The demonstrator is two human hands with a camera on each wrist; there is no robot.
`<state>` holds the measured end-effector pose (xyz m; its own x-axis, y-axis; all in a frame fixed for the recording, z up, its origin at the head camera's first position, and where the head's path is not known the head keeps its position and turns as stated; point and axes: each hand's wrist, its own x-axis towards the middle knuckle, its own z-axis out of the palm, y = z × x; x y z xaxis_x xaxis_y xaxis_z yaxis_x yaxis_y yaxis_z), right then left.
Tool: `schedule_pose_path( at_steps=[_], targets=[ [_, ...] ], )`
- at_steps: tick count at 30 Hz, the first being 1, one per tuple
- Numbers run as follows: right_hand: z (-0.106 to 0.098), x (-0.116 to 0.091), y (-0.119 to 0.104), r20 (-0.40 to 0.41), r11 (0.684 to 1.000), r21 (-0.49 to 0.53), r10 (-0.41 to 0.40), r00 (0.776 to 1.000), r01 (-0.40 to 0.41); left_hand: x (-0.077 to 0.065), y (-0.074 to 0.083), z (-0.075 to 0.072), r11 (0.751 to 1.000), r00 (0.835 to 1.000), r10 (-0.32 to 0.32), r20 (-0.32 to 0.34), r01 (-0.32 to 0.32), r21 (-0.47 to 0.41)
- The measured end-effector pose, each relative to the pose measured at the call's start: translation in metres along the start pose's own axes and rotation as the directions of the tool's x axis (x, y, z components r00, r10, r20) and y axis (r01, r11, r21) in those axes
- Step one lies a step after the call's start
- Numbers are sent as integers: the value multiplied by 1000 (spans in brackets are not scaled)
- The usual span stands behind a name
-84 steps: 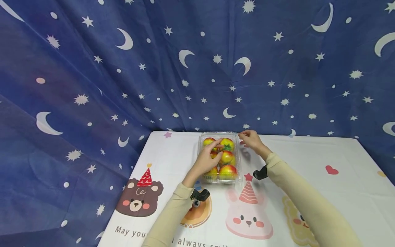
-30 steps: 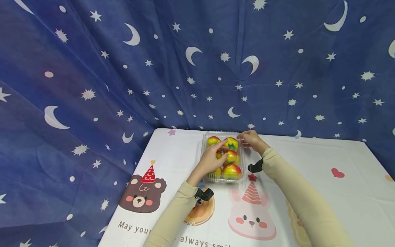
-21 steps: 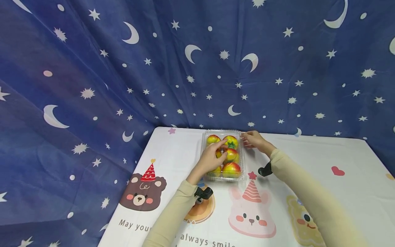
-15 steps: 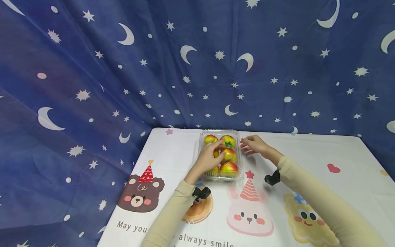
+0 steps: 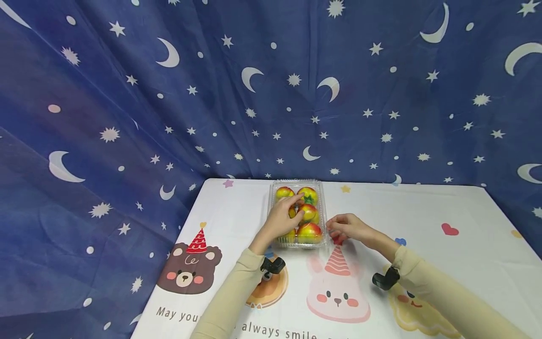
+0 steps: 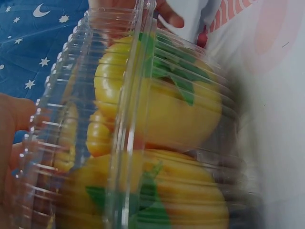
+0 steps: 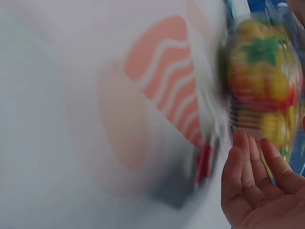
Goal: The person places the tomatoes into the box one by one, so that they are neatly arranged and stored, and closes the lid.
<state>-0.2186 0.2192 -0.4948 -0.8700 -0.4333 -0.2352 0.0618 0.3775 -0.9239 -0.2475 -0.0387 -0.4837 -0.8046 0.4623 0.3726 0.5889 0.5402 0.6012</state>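
Observation:
A clear plastic clamshell box point(image 5: 295, 182) stands near the table's back edge, its lid lying over several yellow-and-red fruits point(image 5: 309, 233) with green leafy tops. My left hand point(image 5: 280, 220) rests across the lid from the left, thumb and fingers spread. In the left wrist view the box's ribbed side and rim point(image 6: 125, 124) run close past the camera, with yellow fruits point(image 6: 176, 121) behind them. Beside the box's front right side is my right hand point(image 5: 350, 229), holding nothing. The right wrist view shows its fingers point(image 7: 259, 164) extended towards the box wall, palm visible.
A white tablecloth point(image 5: 423, 212) printed with a bear, a rabbit and other cartoon figures covers the table. Behind and to the left hangs a dark blue curtain point(image 5: 237, 141) with moons and stars. Black straps with small cameras point(image 5: 386, 278) sit on both wrists.
My right hand has left the box's back right corner, where its fingers were at the rim, and moved forward along the right side to the front. The left hand stays on the lid.

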Motion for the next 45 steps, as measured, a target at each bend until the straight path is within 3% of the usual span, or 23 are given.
schedule_pose_path(
  at_steps=[11, 34, 45],
  targets=[
    [25, -15, 9, 4, 994, 109, 5, 1000, -5, 1, -2, 1, 1000, 1000, 1, 7, -1, -7],
    [41, -30, 18, 24, 977, 215, -3, 1000, -3, 0, -1, 3, 999, 1000, 15, 7, -14, -30],
    [50, -32, 17, -15, 943, 324, 85, 996, -76, -1, -3, 4, 999, 1000, 23, 2, -23, -27]
  ],
)
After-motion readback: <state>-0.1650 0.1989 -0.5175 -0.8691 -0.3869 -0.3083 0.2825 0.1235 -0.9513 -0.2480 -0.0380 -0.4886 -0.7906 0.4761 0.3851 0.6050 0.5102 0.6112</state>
